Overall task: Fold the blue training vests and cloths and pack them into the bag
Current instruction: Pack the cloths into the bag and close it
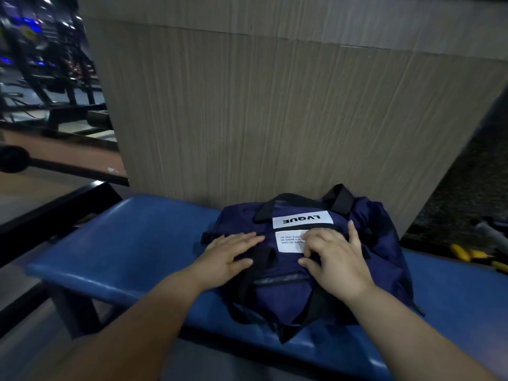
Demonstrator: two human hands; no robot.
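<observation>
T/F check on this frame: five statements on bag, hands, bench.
1. The bag lies on a blue bench. True.
2. The left hand lies flat on the bag, fingers straight. True.
3. The right hand hangs clear of the bag. False: it rests on the bag, over the lower white label.
4. Unfolded vests lie on the bench beside the bag. False: none are in view.
5. The bag is red. False: it is navy, with black straps.
</observation>
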